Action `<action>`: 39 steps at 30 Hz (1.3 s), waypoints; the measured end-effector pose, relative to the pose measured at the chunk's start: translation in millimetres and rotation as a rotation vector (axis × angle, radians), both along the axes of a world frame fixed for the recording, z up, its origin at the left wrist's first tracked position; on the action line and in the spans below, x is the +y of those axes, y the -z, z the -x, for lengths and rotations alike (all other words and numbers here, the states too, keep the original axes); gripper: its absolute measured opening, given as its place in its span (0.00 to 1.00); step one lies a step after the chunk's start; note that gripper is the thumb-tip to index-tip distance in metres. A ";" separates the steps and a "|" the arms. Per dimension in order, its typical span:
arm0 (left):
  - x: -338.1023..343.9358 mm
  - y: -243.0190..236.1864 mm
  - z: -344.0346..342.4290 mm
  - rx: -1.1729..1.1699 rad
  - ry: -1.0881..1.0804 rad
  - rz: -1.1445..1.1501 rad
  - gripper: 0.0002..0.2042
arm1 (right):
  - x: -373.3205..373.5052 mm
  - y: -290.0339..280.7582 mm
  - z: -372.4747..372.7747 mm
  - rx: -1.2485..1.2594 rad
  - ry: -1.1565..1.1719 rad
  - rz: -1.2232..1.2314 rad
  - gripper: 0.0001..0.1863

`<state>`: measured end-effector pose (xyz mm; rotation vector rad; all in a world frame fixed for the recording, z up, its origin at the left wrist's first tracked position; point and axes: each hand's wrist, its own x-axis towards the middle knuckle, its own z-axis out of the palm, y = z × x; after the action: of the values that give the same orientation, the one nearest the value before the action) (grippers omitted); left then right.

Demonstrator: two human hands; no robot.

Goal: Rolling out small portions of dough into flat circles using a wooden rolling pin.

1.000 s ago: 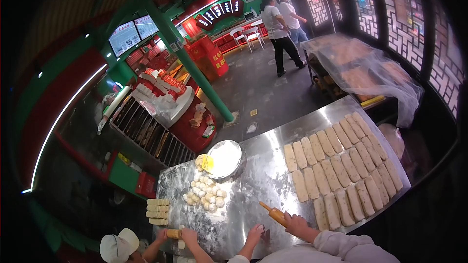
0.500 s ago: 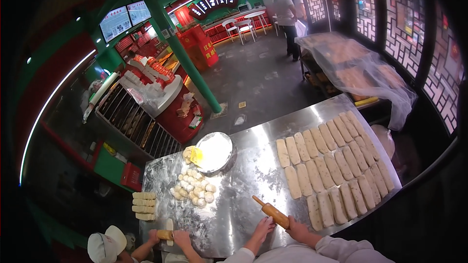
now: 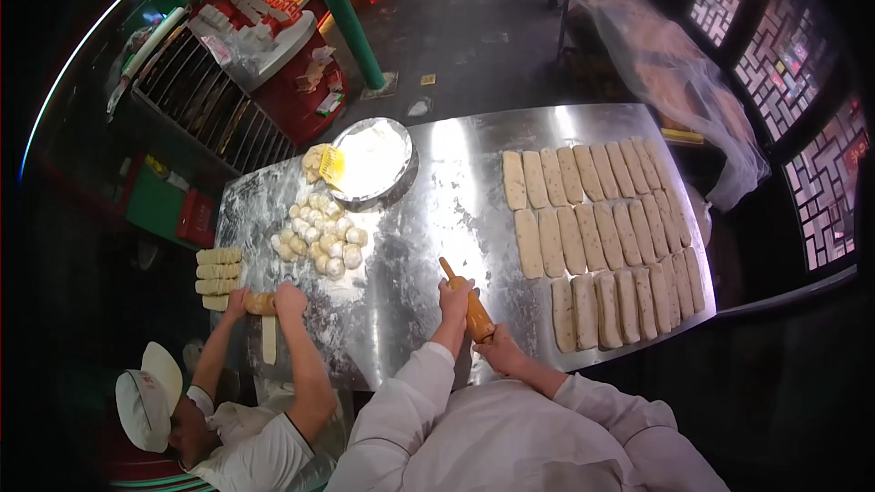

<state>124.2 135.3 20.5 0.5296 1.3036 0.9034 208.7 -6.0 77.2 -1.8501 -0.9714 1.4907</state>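
A wooden rolling pin [image 3: 478,317] slants over the steel table [image 3: 410,264], its far handle pointing up and left. My left hand [image 3: 454,299] is closed around it near that far handle. My right hand [image 3: 500,352] grips the near end, hiding the handle there. To the right lie three rows of long, flat dough strips [image 3: 574,232] flecked with darker bits. Left of my hands is a pile of floured dough balls [image 3: 324,235]. Behind the pile stands a round bowl of flour [image 3: 372,159], with a yellow scraper [image 3: 332,167] at its left rim.
At the left, a co-worker in a white cap [image 3: 150,396] presses another rolling pin [image 3: 261,303] on a dough strip [image 3: 269,340]. Stacked dough pieces [image 3: 219,271] lie at the table's left edge. A green post [image 3: 351,27] and a plastic-covered rack [image 3: 670,64] stand beyond.
The view has tilted down, showing more of my sleeves. My left hand has moved up the rolling pin and now wraps it near the far handle. The co-worker's hands have shifted along their strip.
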 end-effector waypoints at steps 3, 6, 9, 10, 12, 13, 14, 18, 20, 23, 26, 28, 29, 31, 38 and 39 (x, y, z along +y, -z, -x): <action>18.7 -8.8 9.6 0.035 0.063 -0.044 0.24 | 9.3 -38.4 -3.2 0.139 -0.036 0.190 0.24; 32.3 -1.0 16.3 0.262 0.061 -0.051 0.20 | 18.4 -38.1 -8.3 0.503 0.089 0.275 0.22; 31.1 -8.6 15.4 0.256 0.076 -0.009 0.20 | 18.6 -34.0 -12.7 0.505 0.103 0.285 0.22; 31.4 0.7 27.7 0.145 0.138 -0.020 0.23 | 18.8 -32.4 -11.6 0.502 0.093 0.282 0.22; 14.4 7.3 21.6 0.134 0.107 -0.091 0.23 | 16.3 -27.5 -16.5 0.614 0.072 0.274 0.21; 3.2 3.9 13.6 0.124 0.082 -0.159 0.27 | 13.0 -28.6 -18.7 0.602 0.082 0.260 0.21; -13.0 4.7 8.5 0.172 0.140 -0.201 0.32 | 10.9 -29.2 -20.1 0.625 0.107 0.259 0.20; -34.3 -31.0 11.0 0.046 0.193 -0.109 0.48 | -2.1 -26.4 -11.9 0.696 0.165 0.322 0.17; -24.3 -21.5 18.5 0.016 0.152 -0.087 0.46 | -1.7 -28.5 -4.6 0.755 0.146 0.347 0.16; -9.1 -18.5 18.7 0.038 0.168 -0.102 0.44 | -2.1 -25.3 -6.0 0.830 0.171 0.345 0.15; 2.0 -3.5 22.2 0.128 0.169 -0.112 0.43 | 3.4 -23.1 -3.3 0.815 0.193 0.353 0.13; 12.2 -1.5 19.8 0.266 0.166 -0.138 0.44 | 9.4 -22.6 -2.4 0.813 0.180 0.346 0.13; 16.9 0.2 21.3 0.264 0.162 -0.145 0.44 | 12.1 -21.7 -1.9 0.814 0.172 0.350 0.12; 20.3 -12.5 20.7 0.303 0.232 -0.041 0.43 | 14.2 -21.0 -5.0 0.829 0.189 0.351 0.12; 28.5 -2.8 29.3 0.353 0.269 -0.106 0.30 | 18.7 -23.2 6.5 0.852 0.227 0.354 0.13; 28.1 -7.4 30.3 0.317 0.276 -0.104 0.27 | 17.6 -21.6 7.5 0.850 0.230 0.360 0.13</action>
<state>94.0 163.5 27.9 0.9395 1.4281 0.6764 201.2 11.6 98.7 -1.2376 -0.0874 2.1046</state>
